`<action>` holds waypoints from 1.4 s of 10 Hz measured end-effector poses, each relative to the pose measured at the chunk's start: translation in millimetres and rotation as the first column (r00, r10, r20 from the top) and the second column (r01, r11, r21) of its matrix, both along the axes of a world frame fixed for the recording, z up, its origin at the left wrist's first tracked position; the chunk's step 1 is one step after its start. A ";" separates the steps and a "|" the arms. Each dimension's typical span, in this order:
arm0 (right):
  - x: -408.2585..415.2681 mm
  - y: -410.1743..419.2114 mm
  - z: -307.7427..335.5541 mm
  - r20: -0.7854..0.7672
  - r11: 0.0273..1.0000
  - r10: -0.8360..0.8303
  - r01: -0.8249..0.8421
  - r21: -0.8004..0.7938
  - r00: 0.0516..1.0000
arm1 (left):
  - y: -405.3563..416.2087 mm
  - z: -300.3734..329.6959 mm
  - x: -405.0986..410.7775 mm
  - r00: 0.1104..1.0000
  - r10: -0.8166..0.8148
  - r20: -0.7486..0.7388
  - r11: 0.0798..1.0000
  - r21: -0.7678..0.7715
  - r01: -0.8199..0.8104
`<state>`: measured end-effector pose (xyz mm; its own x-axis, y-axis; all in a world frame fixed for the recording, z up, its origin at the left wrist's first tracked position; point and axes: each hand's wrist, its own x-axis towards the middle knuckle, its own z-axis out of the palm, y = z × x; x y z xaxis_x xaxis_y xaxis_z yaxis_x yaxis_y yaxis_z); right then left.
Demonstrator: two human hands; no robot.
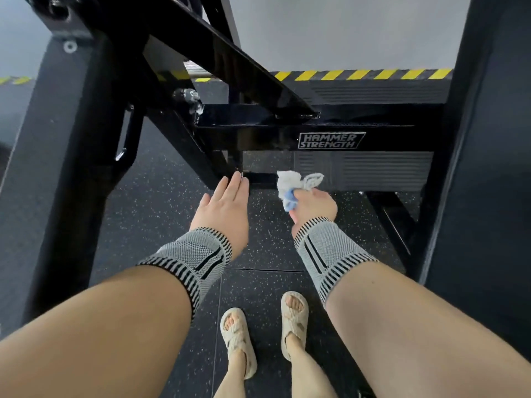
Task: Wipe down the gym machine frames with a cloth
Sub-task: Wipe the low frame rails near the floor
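Head view: a crumpled white and blue cloth (296, 187) is pinched in the curled grip of the right hand (311, 206) at centre frame, just below the black Hammer Strength crossbar (330, 139). The left hand (227, 206) is held flat, fingers straight and together, fingertips near a lower frame bar (258, 178). Knit wrist sleeves are worn on both forearms above the speckled rubber floor (161, 202).

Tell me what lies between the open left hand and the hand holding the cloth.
In the head view, nothing lies between the left hand and the right hand gripping the cloth; only speckled black floor shows in that gap.
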<state>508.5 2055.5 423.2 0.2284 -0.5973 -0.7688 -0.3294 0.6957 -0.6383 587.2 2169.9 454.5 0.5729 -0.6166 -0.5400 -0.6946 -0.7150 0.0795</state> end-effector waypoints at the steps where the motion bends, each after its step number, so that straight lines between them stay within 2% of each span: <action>1: -38.1 8.5 -33.0 0.014 0.998 -0.053 0.053 0.042 0.998 | 2.8 -7.6 -28.3 0.998 -0.013 -0.069 1.000 0.004 0.014; 3: -73.2 27.9 -41.0 0.094 0.965 -0.201 0.181 0.188 0.975 | 1.7 -40.6 -64.6 0.970 0.025 -0.240 0.998 -0.057 -0.040; 4: -90.5 32.1 -52.9 0.149 0.969 -0.195 0.167 0.181 0.969 | -5.4 -52.2 -77.8 0.959 0.040 -0.280 0.995 -0.081 -0.065; 5: -102.9 49.9 -61.4 0.162 0.979 -0.142 0.115 0.167 0.976 | -2.8 -51.5 -91.3 0.962 -0.014 -0.274 0.997 -0.083 -0.009; 6: -113.1 71.0 -57.0 0.181 0.967 -0.181 0.142 0.211 0.967 | 11.2 -50.7 -103.7 0.964 -0.031 -0.265 0.998 -0.067 0.014; 7: -126.5 90.7 -47.0 0.208 0.960 -0.232 0.190 0.206 0.950 | 29.9 -49.3 -110.4 0.968 0.040 -0.248 0.990 -0.123 -0.073; 8: -147.9 105.2 -32.7 0.229 0.957 -0.273 0.239 0.166 0.934 | 42.3 -37.1 -125.0 0.975 0.014 -0.224 0.984 -0.168 -0.053; 9: -173.8 121.1 -20.9 0.235 0.965 -0.256 0.231 0.126 0.938 | 58.3 -23.1 -147.8 0.976 -0.004 -0.219 0.971 -0.236 -0.049; 10: -195.8 139.7 -7.9 0.223 0.971 -0.228 0.202 0.131 0.948 | 78.4 -12.1 -171.6 0.966 0.008 -0.258 0.957 -0.279 -0.083; 11: -213.4 158.6 7.2 0.196 0.977 -0.200 0.180 0.118 0.960 | 98.2 -2.7 -193.7 0.951 -0.047 -0.307 0.953 -0.300 -0.050; 14: -292.4 220.7 46.3 0.243 0.990 -0.141 0.133 0.049 0.960 | 171.2 28.7 -270.3 0.975 0.007 -0.224 0.916 -0.389 -0.096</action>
<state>216.0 2276.3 469.5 0.3301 -0.6119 -0.7188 -0.0662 0.7446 -0.6642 316.9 2341.1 483.2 0.5084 -0.7771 -0.3710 -0.5918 -0.6282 0.5051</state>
